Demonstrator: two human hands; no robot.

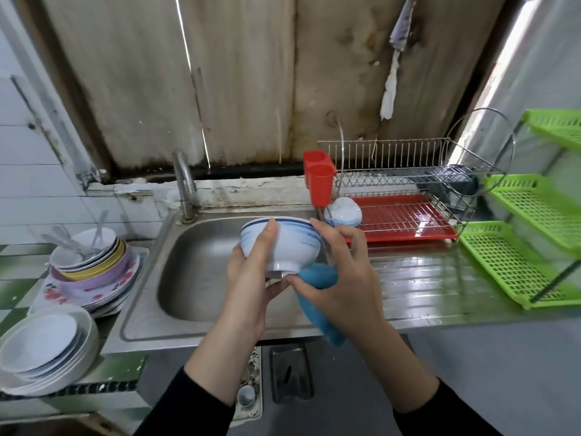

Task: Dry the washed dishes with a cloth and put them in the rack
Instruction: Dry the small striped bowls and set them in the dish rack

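Note:
A white bowl with blue bands (289,247) is held upright over the steel sink (201,278). My left hand (251,278) grips its near side, thumb up on the rim. My right hand (342,278) holds a blue cloth (317,306) pressed against the bowl's base, fingers touching the right rim. The wire dish rack (405,184) with a red drip tray (405,218) stands at the back right. An overturned blue-and-white bowl (343,211) sits on the rack's lower tier at its left end.
On the left counter stand a stack of coloured plates and bowls with spoons (91,265) and a stack of white plates (44,347). A tap (184,184) rises behind the sink. Red cutlery cups (319,180) hang on the rack. Green tiered baskets (534,234) stand far right.

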